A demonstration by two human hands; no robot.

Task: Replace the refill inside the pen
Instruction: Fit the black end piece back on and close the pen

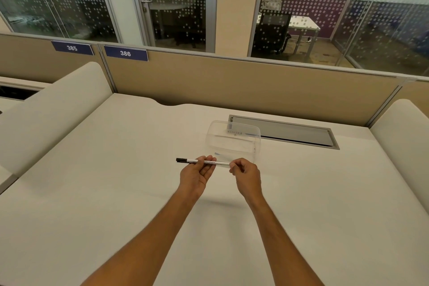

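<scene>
A white pen (219, 163) with a black cap on its left end lies level above the white desk (116, 193), held in both hands. My left hand (196, 175) grips its middle from below, fingers curled around the barrel. My right hand (247, 175) pinches the pen's right end between thumb and fingertips. Just behind the pen stands a clear plastic box (233, 140) with a small handwritten label; what it holds is hard to make out.
A grey metal cable flap (290, 132) is set into the desk behind the box. A beige partition (232, 83) closes the back, with padded dividers (53, 109) on the left and right sides.
</scene>
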